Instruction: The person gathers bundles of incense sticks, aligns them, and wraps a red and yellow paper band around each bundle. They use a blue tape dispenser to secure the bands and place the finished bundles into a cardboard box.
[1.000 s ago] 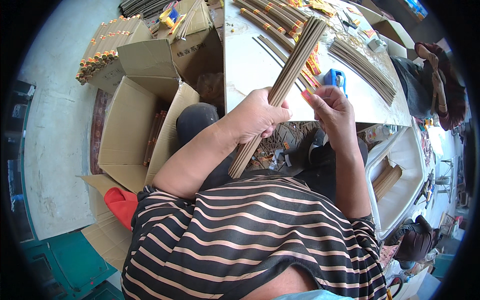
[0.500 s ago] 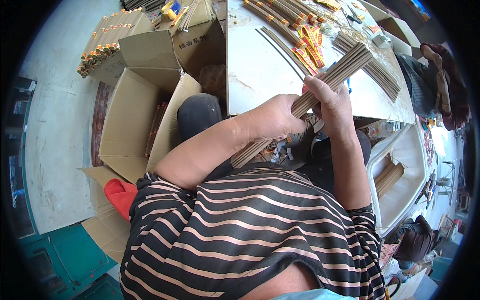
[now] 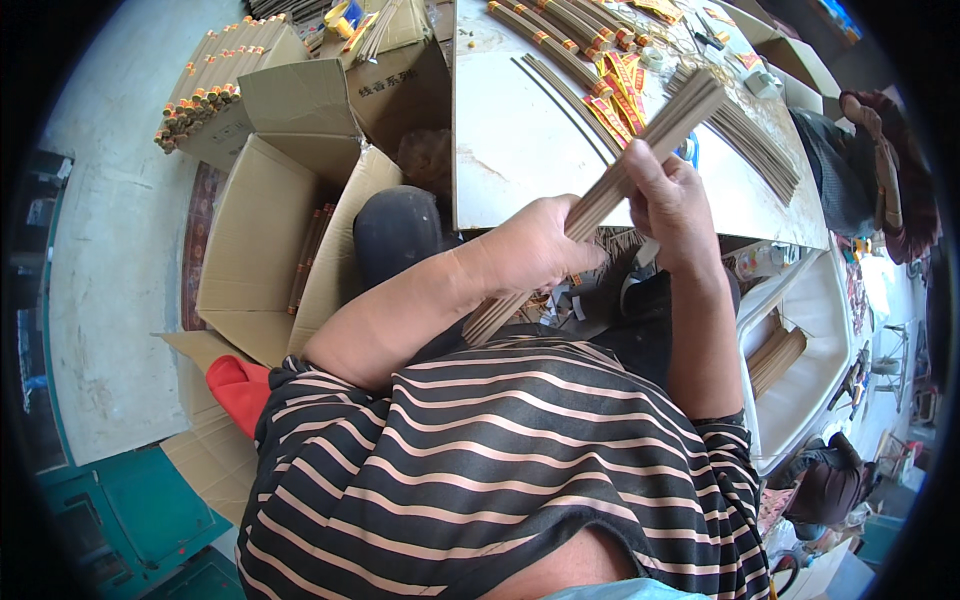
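Observation:
A bundle of brown incense sticks [image 3: 607,196] slants across my lap, its upper end over the white table [image 3: 500,150] and its lower end near my striped shirt. My left hand [image 3: 550,240] wraps round the middle of the bundle. Higher up, my right hand [image 3: 672,200] grips it with the thumb on top. More loose incense sticks [image 3: 755,150] lie on the table to the right, beyond my right hand. Red and yellow paper labels [image 3: 622,95] lie on the table behind the bundle, beside a few separate sticks [image 3: 568,100].
An open cardboard box [image 3: 250,240] at my left holds a few red-banded bundles. Stacked banded bundles [image 3: 215,85] stand at the far left. A white tub [image 3: 810,350] at my right contains brown sticks [image 3: 778,360]. A person in dark clothes [image 3: 850,165] is beyond the table's right side.
The bundle has turned slightly steeper, its upper end shifting left. My right hand has moved a little to the right along with its wrist; both hands keep hold.

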Demonstrator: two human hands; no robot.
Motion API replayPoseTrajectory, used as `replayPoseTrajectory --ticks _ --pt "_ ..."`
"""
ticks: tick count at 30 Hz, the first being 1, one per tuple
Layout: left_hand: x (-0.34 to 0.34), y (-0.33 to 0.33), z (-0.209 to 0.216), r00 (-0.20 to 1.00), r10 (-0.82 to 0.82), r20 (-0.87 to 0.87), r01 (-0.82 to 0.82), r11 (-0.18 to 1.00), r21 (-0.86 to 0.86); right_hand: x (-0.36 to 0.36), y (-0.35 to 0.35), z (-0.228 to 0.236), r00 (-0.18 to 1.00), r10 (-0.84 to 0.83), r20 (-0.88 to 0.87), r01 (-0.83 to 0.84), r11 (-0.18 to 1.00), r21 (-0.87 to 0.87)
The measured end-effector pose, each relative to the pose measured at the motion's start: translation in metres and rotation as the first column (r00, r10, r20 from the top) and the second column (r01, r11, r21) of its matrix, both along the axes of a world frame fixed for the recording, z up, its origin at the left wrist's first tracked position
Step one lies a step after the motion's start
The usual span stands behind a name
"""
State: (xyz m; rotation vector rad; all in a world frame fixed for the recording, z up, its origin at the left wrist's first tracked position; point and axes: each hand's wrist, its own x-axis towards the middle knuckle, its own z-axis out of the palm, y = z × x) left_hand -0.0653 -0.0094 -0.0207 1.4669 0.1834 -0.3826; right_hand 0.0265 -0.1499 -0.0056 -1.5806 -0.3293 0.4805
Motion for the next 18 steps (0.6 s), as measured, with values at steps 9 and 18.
replayPoseTrajectory --ticks 9,18 --pt "0.015 0.023 -0.003 0.987 0.16 -0.004 -0.16 0.979 -0.129 -0.011 -0.005 0.005 0.99 0.081 0.112 -0.093 0.99 0.106" --pt "0.009 0.021 0.0 0.994 0.108 0.027 -0.107 0.994 -0.037 -0.013 0.007 -0.004 0.986 0.164 -0.016 -0.164 0.986 0.036"
